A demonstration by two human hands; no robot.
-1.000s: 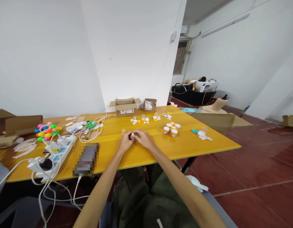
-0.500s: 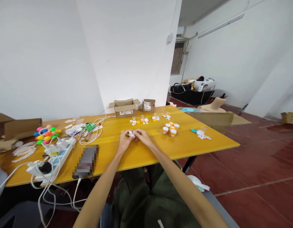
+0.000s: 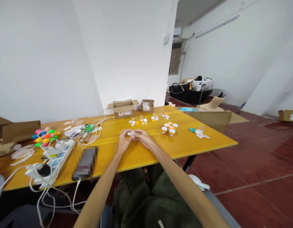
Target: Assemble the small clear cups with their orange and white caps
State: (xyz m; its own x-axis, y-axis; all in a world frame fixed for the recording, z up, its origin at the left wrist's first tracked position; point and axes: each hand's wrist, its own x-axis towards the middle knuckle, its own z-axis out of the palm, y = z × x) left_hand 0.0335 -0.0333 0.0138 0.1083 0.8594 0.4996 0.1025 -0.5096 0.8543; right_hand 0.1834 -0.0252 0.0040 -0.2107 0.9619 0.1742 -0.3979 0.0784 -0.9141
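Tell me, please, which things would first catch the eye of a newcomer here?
The bunch of many-coloured balls would probably stand out first, on the left part of the yellow table. Next, the left hand and right hand meet at a small white piece above the table near its front edge. To their right stands a cluster of small containers with white and orange tops.

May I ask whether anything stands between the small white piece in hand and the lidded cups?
The right hand does: it touches the small white piece from the side nearer the lidded cups, opposite the left hand. Beyond it, nothing visible intervenes.
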